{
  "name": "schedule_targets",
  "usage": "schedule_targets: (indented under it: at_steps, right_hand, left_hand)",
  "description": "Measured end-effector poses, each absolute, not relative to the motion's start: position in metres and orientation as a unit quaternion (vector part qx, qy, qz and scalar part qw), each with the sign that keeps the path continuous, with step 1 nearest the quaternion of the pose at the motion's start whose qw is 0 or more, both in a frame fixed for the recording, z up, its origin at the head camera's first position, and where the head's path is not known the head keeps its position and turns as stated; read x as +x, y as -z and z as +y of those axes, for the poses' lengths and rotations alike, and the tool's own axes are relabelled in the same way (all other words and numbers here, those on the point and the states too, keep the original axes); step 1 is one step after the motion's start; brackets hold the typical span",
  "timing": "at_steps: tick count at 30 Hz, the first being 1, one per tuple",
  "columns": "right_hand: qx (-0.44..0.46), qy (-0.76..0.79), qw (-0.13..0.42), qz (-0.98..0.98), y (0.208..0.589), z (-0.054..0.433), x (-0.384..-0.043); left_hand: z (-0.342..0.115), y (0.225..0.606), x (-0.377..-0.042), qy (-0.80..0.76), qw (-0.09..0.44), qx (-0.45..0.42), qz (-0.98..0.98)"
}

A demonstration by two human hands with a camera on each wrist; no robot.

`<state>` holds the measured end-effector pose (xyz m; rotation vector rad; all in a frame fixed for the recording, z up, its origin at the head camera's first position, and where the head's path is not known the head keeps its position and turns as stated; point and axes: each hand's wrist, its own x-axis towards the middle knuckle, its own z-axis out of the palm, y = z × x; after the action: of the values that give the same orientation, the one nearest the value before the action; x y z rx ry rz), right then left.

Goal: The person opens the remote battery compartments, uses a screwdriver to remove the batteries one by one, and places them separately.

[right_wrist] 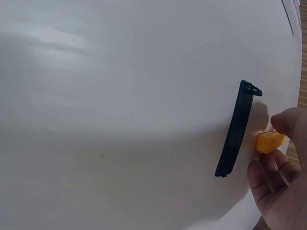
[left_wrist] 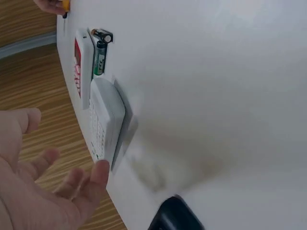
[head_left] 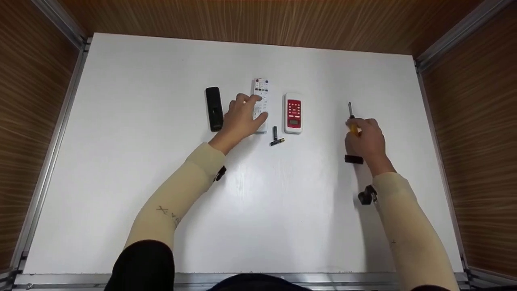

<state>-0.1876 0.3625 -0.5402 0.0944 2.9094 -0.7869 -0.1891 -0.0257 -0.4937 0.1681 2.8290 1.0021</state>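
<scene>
A white remote control [head_left: 260, 87] with many buttons lies on the white table. Over it, thumb and fingers spread, is my left hand [head_left: 241, 117]; in the left wrist view a fingertip overlaps the remote's near end and nothing is in the grasp. My right hand [head_left: 367, 137] pinches a screwdriver [head_left: 350, 108] by its yellow handle [right_wrist: 270, 142], the metal shaft pointing away from me. Just below that hand lies a small black battery cover [right_wrist: 235, 132], thin and slightly curved. Two small batteries [head_left: 276, 139] lie by the near end of the white remote.
To the left of the white remote is a black remote control [head_left: 214, 109], and to its right a white remote with a red face [head_left: 293, 113]. Wood-grain panels [head_left: 258, 20] enclose the table at the back and both sides, with metal rails along the edges.
</scene>
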Motion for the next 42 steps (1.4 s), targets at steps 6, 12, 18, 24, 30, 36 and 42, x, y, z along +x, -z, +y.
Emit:
schedule_targets:
  at_steps: [6,12,18,24,30,36,42]
  right_hand:
    - [0.036,0.273,0.065,0.959,0.54,0.358,-0.181]
    - [0.029,0.284,0.068,0.956,0.534,0.348,-0.173]
    - [0.0,0.289,0.02,0.957,0.525,0.341,-0.159]
    - [-0.019,0.311,-0.016,0.95,0.52,0.335,-0.139]
    - [-0.035,0.332,-0.044,0.942,0.516,0.328,-0.121]
    - [-0.066,0.357,-0.065,0.929,0.513,0.316,-0.11]
    - [-0.082,0.4,-0.055,0.911,0.508,0.3,-0.101]
  left_hand:
    - [-0.006,0.504,-0.216,-0.25,0.1,0.033,0.963]
    - [-0.002,0.519,-0.22,-0.173,0.1,0.034,0.979]
    - [-0.008,0.521,-0.222,-0.191,0.09,0.019,0.977]
    - [-0.017,0.512,-0.22,-0.283,0.107,-0.019,0.953]
    - [-0.024,0.505,-0.214,-0.416,0.119,-0.054,0.9]
    - [-0.024,0.503,-0.2,-0.528,0.086,-0.049,0.843]
    - [-0.016,0.501,-0.174,-0.662,0.089,-0.031,0.744]
